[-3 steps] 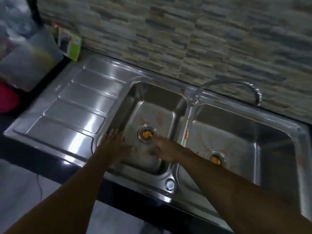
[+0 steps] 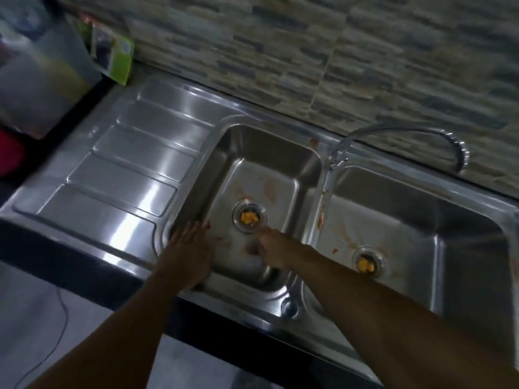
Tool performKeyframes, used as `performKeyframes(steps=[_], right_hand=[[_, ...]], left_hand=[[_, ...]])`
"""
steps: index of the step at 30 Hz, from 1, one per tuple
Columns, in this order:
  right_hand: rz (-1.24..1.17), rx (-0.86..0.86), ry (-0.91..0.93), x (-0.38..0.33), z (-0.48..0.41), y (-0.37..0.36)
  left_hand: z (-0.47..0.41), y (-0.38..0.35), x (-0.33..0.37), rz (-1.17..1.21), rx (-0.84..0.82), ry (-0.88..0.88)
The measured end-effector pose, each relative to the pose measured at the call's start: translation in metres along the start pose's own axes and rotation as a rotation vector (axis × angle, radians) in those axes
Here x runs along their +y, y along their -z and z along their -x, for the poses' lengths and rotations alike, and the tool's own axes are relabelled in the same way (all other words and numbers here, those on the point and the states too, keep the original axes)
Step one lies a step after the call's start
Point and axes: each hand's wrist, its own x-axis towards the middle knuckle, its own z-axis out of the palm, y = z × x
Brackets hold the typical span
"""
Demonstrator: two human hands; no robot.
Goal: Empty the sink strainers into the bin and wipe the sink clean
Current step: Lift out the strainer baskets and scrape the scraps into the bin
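A stainless double sink (image 2: 325, 175) has orange-red smears in both basins. The left strainer (image 2: 236, 211) and the right strainer (image 2: 356, 255) each hold yellow food scraps. My left hand (image 2: 188, 254) rests flat on the front-left rim of the left basin, fingers straight. Inside the left basin, my right hand (image 2: 271, 245) stretches its fingers toward the left strainer, with the fingertips just short of its near edge. It holds nothing. No bin or cloth is in view.
A ribbed drainboard (image 2: 120, 192) lies left of the basins. A curved tap (image 2: 407, 130) arches over the divider, against a stone-tile wall. A green box (image 2: 115, 57), a translucent container (image 2: 36, 80) and something red (image 2: 8, 155) crowd the far left. Below the black counter edge (image 2: 70, 265) is floor.
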Motion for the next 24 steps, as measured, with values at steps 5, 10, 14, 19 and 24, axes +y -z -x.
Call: performKeyframes(steps=[5, 10, 14, 19, 24], right_hand=[[0.123, 0.029, -0.069, 0.003, -0.041, -0.020], [0.356, 0.083, -0.058, 0.005, -0.073, -0.030], [0.427, 0.055, -0.082, 0.010, -0.092, -0.035], [0.289, 0.035, -0.151, 0.013, -0.105, -0.041], [0.120, 0.027, -0.181, 0.018, -0.114, -0.041]], left_hand=[[0.010, -0.009, 0.001, 0.067, 0.134, -0.055], [0.019, -0.015, -0.001, 0.115, 0.256, 0.019], [0.019, -0.018, -0.002, 0.092, 0.374, 0.068], [0.017, -0.026, -0.003, 0.171, 0.401, 0.259], [0.018, -0.029, -0.004, 0.195, 0.400, 0.275]])
